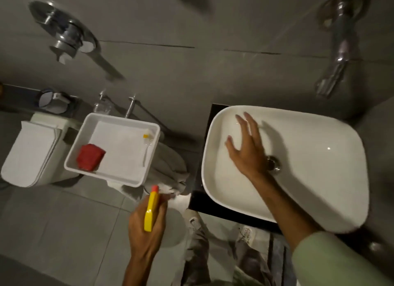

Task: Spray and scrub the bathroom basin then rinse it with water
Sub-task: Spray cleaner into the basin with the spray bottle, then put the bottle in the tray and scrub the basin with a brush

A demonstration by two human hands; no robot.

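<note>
The white oval basin (315, 179) sits on a black counter at the right, with its metal drain (274, 162) near the middle. My right hand (247, 144) is inside the bowl with fingers spread, palm down over the left half, holding nothing. My left hand (147, 223) is lower left of the basin, above the floor, closed around a spray bottle with a yellow head and orange nozzle (151, 209); the nozzle points away from me. A chrome tap (336, 59) juts from the wall above the basin. A red sponge (90, 157) lies in a white tray (110, 174).
The tray also holds a white sheet and a small brush (147, 144). A white toilet (29, 153) stands at far left, with a jet spray and chrome wall fittings (64, 33) behind. Grey cloth (170, 168) hangs between tray and counter. My shoes (193, 218) are on the grey tiled floor.
</note>
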